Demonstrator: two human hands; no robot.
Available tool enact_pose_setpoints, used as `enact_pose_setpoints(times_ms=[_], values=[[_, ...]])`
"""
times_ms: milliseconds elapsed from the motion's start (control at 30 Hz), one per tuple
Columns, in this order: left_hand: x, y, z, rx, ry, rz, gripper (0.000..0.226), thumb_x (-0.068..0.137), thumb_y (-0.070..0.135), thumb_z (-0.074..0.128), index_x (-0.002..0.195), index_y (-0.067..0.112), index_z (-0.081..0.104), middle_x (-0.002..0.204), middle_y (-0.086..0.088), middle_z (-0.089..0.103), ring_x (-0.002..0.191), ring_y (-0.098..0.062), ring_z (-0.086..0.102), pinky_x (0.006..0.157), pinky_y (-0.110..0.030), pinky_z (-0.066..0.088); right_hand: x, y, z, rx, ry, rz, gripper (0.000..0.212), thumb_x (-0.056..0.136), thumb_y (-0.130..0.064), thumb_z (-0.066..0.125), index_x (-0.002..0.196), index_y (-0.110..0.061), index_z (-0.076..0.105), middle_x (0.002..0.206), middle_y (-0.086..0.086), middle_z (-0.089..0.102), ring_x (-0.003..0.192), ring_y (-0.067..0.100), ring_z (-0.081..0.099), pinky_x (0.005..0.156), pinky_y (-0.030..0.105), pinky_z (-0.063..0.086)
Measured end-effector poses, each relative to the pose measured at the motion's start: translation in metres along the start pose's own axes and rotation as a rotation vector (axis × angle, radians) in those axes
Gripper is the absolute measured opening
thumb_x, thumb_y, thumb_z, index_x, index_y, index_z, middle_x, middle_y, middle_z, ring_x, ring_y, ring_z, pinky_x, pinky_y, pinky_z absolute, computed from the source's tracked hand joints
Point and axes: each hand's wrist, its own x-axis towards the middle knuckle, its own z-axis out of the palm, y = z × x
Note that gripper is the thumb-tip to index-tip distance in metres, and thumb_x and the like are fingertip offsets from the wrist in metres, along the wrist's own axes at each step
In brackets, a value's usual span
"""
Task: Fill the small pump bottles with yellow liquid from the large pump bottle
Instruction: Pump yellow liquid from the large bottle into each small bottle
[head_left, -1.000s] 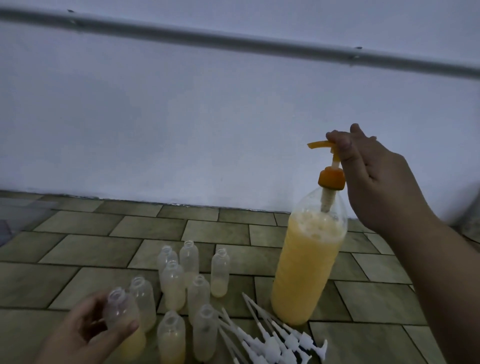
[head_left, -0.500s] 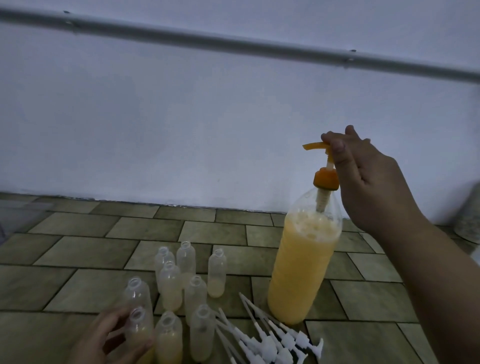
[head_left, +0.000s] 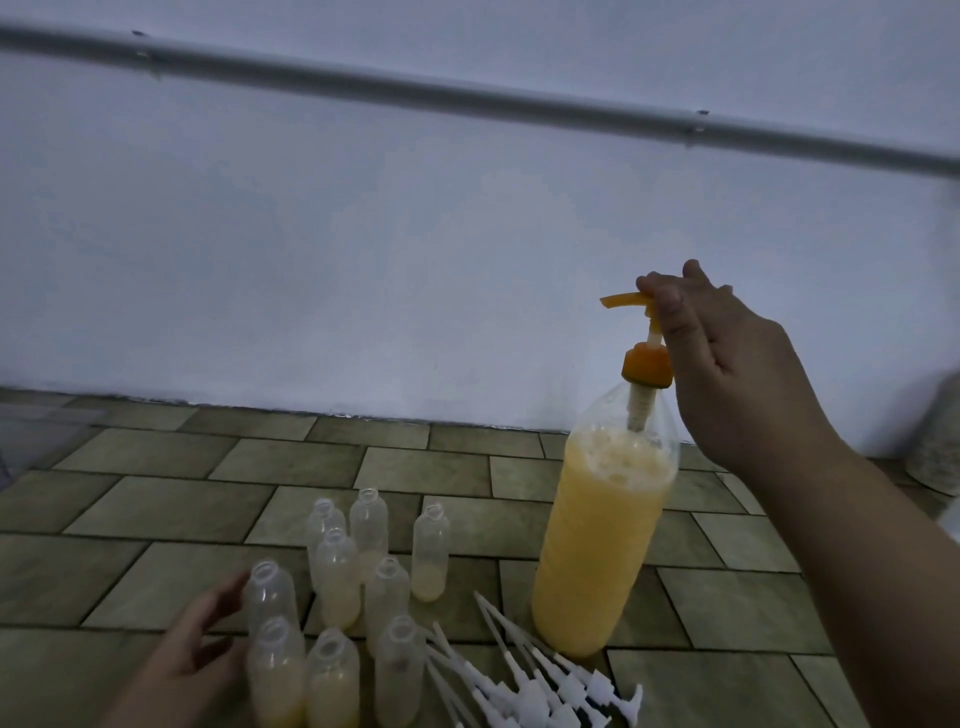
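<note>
The left hand (head_left: 192, 660) is cut off by the bottom edge — palm and wrist unseen. The nearest small bottles (head_left: 332, 680) are cropped at their bases. The white pump heads (head_left: 540, 686) are partly cut off — count unclear. A grey object (head_left: 940, 436) at the right edge is blurred, unidentifiable.

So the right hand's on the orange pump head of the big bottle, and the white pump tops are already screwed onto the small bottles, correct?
Not quite. The right hand is on the orange pump head, but the small bottles stand open-necked. The head view shows the white pump tops lying loose on the tiled floor beside the big bottle.
</note>
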Motion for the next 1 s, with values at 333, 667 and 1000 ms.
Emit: enact_pose_setpoints(times_ms=[333,667,1000], values=[[0.022,-0.009,0.001,-0.067,0.001,-0.081,0.045,0.069,-0.011,0.072,0.095,0.023,0.059,0.09,0.002,0.071,0.074,0.001,0.068,0.063,-0.012,0.053,0.001,0.004,0.003,-0.024,-0.011,-0.031,0.053,0.096,-0.05,0.02,0.126,-0.024,0.055,0.117,-0.033,0.039,0.128,-0.009,0.016,0.099,-0.002,0.002],[0.031,0.148,-0.019,-0.033,0.274,0.442,0.036,0.069,0.041,0.068,0.104,0.039,0.062,0.098,0.009,0.068,0.087,-0.014,0.066,0.067,-0.037,0.056,0.005,0.019,0.0,-0.095,-0.063,-0.099,0.057,0.094,-0.054,0.02,0.135,-0.025,0.047,0.138,-0.016,0.043,0.135,-0.008,0.014,0.104,0.0,0.002],[0.047,0.239,0.108,0.4,-0.07,0.63,0.043,0.081,0.048,0.059,0.123,0.042,0.049,0.105,0.026,0.056,0.088,0.003,0.055,0.079,-0.022,0.047,0.01,0.014,-0.005,-0.061,-0.103,-0.088,0.061,0.092,-0.058,0.017,0.133,-0.027,0.049,0.136,-0.016,0.046,0.132,-0.01,0.015,0.106,0.009,0.009]])
